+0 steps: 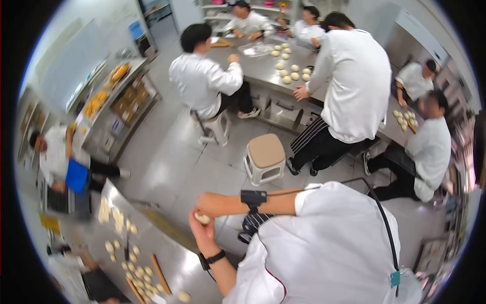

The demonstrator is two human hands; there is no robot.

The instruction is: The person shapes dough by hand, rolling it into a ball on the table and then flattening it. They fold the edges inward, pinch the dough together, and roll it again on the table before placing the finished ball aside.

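Note:
A pale round dough ball [202, 219] is held between my two hands, beside the near edge of the steel table. My left hand [201, 233] cups it from below in the picture. From the other side my right hand [206, 203] curls over it, fingers bent and partly hidden. On the steel table [185, 261] lie several more dough balls [142, 273], some bunched together. Two wooden rolling pins, one of them the longer-looking rolling pin [161, 273], flank that bunch. Flatter dough pieces [114, 213] lie toward the table's far end, near a dark thin tool [126, 245].
A stool [266, 152] stands on the floor behind a second steel table [248, 66], which bears more dough balls [286, 66]. Several people in white work around it. Another person [63, 157] with a blue container stands at left, near a loaded shelf unit [114, 101].

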